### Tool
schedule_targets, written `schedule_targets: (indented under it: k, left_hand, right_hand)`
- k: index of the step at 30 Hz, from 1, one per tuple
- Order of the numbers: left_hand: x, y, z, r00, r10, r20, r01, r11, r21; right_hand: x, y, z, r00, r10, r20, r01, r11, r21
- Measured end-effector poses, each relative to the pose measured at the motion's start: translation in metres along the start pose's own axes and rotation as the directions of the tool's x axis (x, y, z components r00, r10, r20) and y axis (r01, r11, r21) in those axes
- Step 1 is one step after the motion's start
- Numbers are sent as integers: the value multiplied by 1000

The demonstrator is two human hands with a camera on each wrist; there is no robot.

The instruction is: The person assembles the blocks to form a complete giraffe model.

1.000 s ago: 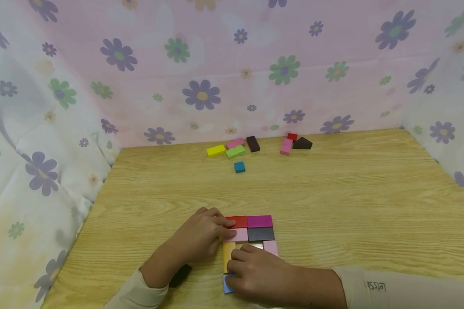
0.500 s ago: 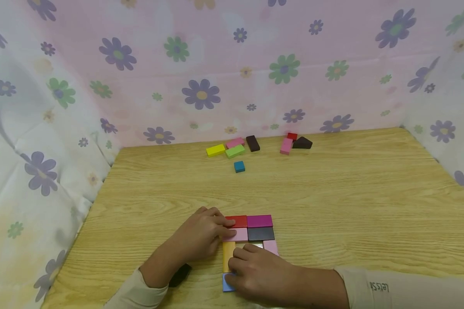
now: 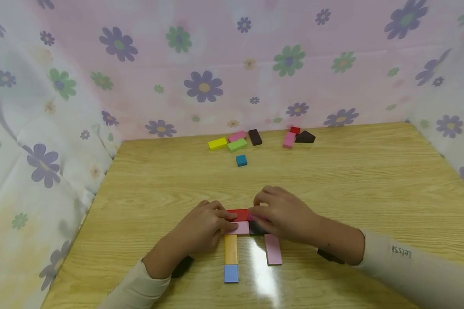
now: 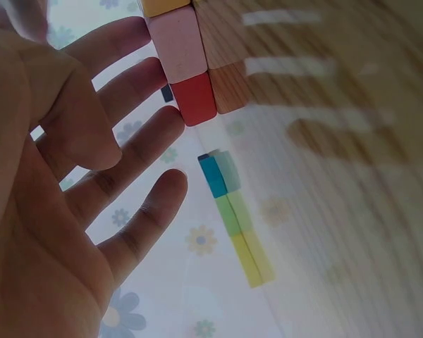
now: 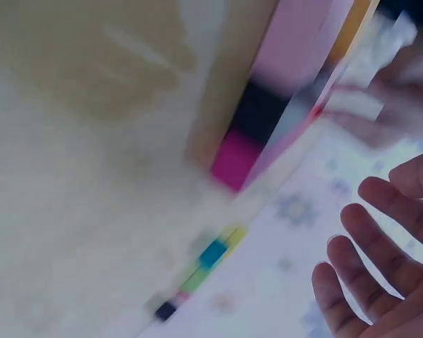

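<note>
My left hand [image 3: 205, 225] rests its fingertips at a red block [image 3: 239, 214] and a pale pink block [image 3: 242, 228] lying flat together. In the left wrist view its fingers reach along the ends of these blocks. Over the right end of the rows hovers my right hand [image 3: 288, 214], partly hiding a black block [image 3: 256, 228] and a magenta block [image 5: 236, 160]. Its fingers are loosely bent and hold nothing in the right wrist view. Below the rows lie an orange block [image 3: 230, 249], a light blue square block [image 3: 231, 274] and another pink block [image 3: 273, 249].
Farther back lie a teal block [image 3: 241, 160], yellow [image 3: 217, 143] and green [image 3: 237, 145] blocks, and several pink, red and dark ones. Dark pieces sit beside the left wrist [image 3: 182, 267] and under the right forearm [image 3: 330, 256]. Flowered cloth [image 3: 232, 64] surrounds the wooden table.
My right hand has moved up and right from the light blue block to the magenta and black blocks, uncovering the lower blocks. My left hand stays put; the head view has tilted slightly down.
</note>
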State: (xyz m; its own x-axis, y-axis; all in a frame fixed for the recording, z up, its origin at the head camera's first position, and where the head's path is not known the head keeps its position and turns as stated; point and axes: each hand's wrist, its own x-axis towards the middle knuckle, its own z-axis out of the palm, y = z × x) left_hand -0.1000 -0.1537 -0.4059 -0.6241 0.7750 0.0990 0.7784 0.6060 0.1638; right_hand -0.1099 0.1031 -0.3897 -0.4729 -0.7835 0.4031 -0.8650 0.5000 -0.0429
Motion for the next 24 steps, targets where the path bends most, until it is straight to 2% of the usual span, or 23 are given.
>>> schedule_targets:
  k: [2, 6, 13, 15, 20, 24]
  left_hand:
    - [-1, -1, 0, 1000, -5, 8, 5, 1000, 0]
    - [-1, -2, -1, 1000, -24, 15, 24, 1000, -13]
    - [-1, -1, -1, 1000, -15, 16, 16, 1000, -25]
    - [-2, -1, -1, 1000, -15, 19, 16, 1000, -25]
    - [-2, 0, 0, 1000, -18, 19, 18, 1000, -25]
    - [-2, 1, 0, 1000, -15, 15, 15, 1000, -25]
  right_hand:
    - [5, 16, 0, 996, 82, 31, -82, 997, -8]
    - [18, 43, 5, 978, 181, 102, -178, 983, -41]
    - [35, 72, 17, 939, 254, 232, -246, 967, -67]
    - [40, 78, 22, 921, 289, 261, -284, 957, -59]
    - [53, 92, 33, 860, 379, 343, -381, 922, -65]
    - [63, 98, 40, 823, 383, 421, -395, 916, -60]
